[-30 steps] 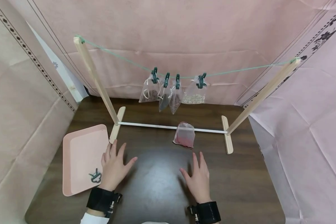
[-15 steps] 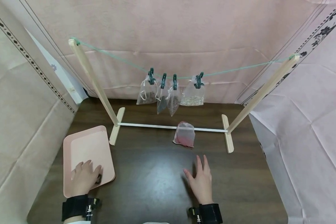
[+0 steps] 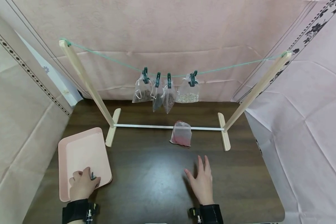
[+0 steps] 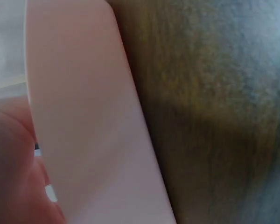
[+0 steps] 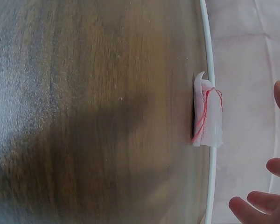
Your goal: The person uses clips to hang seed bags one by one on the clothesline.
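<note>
In the head view my left hand [image 3: 81,185] is inside the pink tray [image 3: 64,149], thumb and curled fingers around a dark green clothespin [image 3: 93,176], which they mostly hide. From the left wrist view, part of the left hand [image 4: 14,163] shows behind the tray wall [image 4: 88,112]; the clothespin's grip is out of sight there. My right hand [image 3: 202,183] hovers over the table with fingers extended, holding nothing. Nearest to it lies a small mesh drawstring bag [image 3: 181,134] with pink contents, against the white rod; the right wrist view shows this bag [image 5: 207,114] with its red cord.
A wooden frame has a left post [image 3: 85,79], a right post [image 3: 257,91] and a white rod [image 3: 142,126] low between them. From its green string [image 3: 109,58], several filled mesh bags hang by green clothespins. A pink cloth [image 3: 170,28] forms the backdrop.
My left hand has moved left and down from beside the tray into it, and its fingers have curled around the clothespin. The right hand has barely moved.
</note>
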`<state>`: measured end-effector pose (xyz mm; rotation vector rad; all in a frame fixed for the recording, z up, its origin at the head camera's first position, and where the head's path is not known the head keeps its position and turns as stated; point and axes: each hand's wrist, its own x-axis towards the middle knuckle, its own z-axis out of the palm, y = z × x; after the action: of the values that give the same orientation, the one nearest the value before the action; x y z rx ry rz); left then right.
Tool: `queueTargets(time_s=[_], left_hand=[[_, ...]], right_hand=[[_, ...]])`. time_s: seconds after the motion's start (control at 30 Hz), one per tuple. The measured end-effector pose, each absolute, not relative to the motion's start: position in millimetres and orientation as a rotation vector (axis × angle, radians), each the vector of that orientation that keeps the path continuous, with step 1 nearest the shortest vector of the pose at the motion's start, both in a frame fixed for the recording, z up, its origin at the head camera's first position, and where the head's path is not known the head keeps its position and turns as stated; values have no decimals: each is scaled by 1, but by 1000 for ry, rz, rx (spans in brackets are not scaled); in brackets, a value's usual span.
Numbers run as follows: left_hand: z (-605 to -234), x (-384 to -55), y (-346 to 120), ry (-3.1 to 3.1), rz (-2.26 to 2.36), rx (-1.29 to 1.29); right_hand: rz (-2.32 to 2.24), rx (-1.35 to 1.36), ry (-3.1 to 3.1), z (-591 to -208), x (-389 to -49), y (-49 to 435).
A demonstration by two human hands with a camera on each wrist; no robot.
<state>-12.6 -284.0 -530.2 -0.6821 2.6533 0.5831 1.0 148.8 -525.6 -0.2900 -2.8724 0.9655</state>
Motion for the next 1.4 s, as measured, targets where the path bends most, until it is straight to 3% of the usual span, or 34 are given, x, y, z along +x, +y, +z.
queueTargets(time_s=[0.93,1.4], left_hand=[[-532,-9,-291,3013,732,-713],[-533,1,-305,2702,595,-786]], right_hand=[[1211,-282,-2775,-528,0,144],[1243,-279,-2788,-529,-2,140]])
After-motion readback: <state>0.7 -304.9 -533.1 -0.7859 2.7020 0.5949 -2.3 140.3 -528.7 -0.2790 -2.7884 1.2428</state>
